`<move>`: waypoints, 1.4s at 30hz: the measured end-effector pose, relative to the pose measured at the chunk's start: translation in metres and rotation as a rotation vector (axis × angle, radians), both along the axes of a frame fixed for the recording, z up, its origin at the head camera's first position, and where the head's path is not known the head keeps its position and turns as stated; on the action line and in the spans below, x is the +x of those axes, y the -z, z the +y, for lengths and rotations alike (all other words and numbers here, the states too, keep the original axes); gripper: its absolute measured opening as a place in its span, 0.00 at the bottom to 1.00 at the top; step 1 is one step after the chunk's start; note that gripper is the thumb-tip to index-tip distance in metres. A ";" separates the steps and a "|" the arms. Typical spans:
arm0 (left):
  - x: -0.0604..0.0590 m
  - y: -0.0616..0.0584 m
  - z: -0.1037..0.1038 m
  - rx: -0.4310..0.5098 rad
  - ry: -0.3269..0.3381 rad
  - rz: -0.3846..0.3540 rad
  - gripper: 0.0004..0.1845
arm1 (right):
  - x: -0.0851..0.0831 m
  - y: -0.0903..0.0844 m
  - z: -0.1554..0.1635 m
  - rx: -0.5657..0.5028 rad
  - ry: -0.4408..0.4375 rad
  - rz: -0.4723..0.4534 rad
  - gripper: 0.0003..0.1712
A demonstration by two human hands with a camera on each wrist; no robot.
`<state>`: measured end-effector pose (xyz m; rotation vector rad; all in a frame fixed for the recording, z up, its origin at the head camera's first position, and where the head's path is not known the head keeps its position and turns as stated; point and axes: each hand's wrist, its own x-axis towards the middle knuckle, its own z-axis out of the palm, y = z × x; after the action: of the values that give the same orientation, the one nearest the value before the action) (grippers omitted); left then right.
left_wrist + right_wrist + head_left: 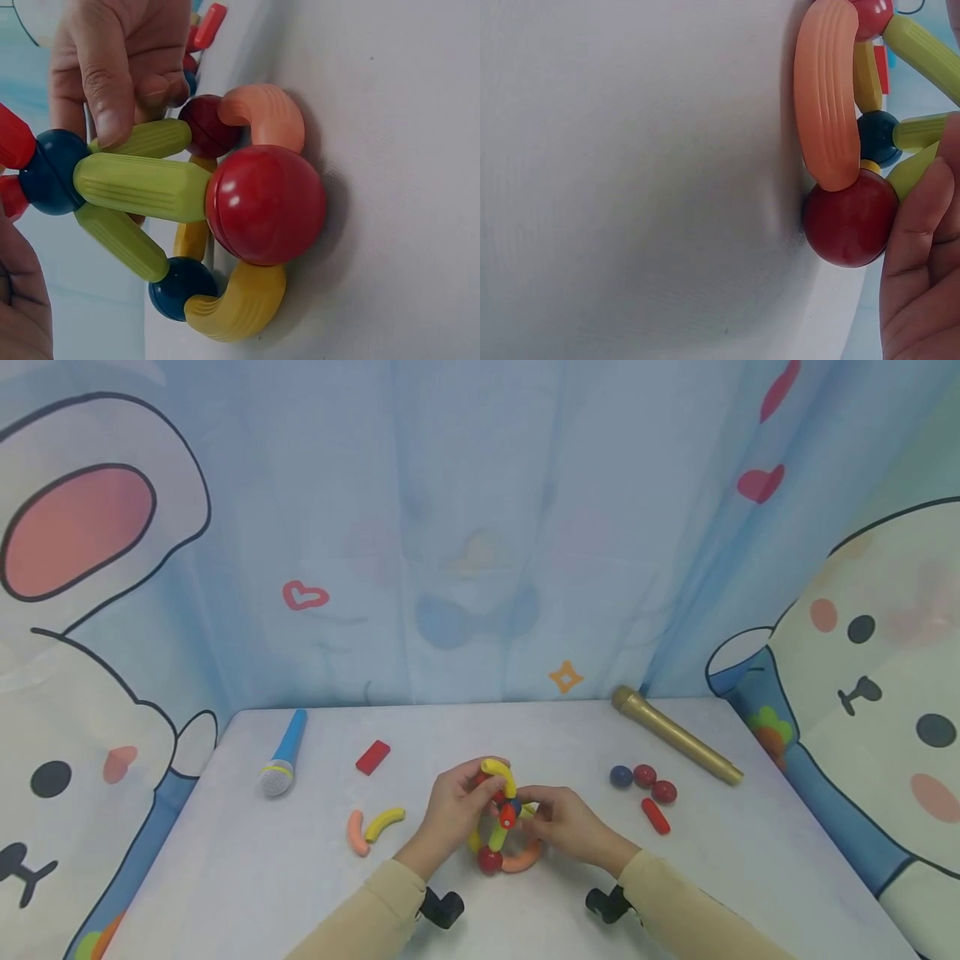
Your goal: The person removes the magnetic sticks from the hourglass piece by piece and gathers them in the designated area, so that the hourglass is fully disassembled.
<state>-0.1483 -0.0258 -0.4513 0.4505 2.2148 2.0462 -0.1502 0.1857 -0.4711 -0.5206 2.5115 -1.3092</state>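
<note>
White table (300, 877) before cartoon rabbit curtain. Toy frame of sticks and balls (501, 827) stands mid-table, near front edge. Left hand (452, 814) pinches yellow curved stick (501, 774) at top; right hand (564, 825) grips frame's side, likely steadying it. Loose pieces, two toy microphones lie well apart.
</note>
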 end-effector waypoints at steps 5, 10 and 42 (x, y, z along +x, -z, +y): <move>0.000 -0.003 -0.002 0.012 0.000 -0.022 0.17 | 0.000 -0.001 0.000 -0.001 0.001 -0.013 0.25; 0.002 -0.005 -0.004 0.004 -0.039 -0.022 0.19 | 0.000 -0.001 0.000 0.014 0.010 -0.021 0.25; 0.003 0.031 -0.062 -0.151 -0.368 -0.161 0.15 | -0.006 -0.023 -0.003 -0.081 -0.024 -0.017 0.27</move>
<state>-0.1451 -0.0874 -0.4820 -0.1427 2.4709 1.9612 -0.1559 0.1831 -0.4486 -0.5529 2.4388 -1.4056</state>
